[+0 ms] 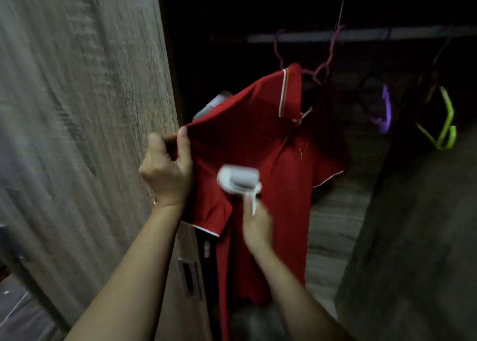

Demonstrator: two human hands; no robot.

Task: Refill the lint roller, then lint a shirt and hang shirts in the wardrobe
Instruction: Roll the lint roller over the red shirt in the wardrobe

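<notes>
Working the lint roller on the front of the red polo shirt, the person has the white head sitting on the chest just below the near shoulder. The shirt hangs inside the open wardrobe on a pinkish hanger that seems to hook over the rail, though the picture is blurred up there.

The left hand has thumb and curled fingers pinched on the shoulder seam, drawing the cloth out toward the wardrobe door. The right hand is smeared by motion, but it looks wrapped round the roller's thin white handle from below.

Now, how this shirt handles: it is soft, light knit, limp on its own, and it would likely bunch and swing away under a sticky roll. That pinch at the seam looks like the right hold – a doubled, firmer edge that lets the panel be pulled flat. The collar and the sleeve hems would serve too. The roller looks light and rigid, and is best held by the handle so the tacky sheet stays clear of fingers.

A purple hanger and a green hanger hang bare farther along to the right.
</notes>
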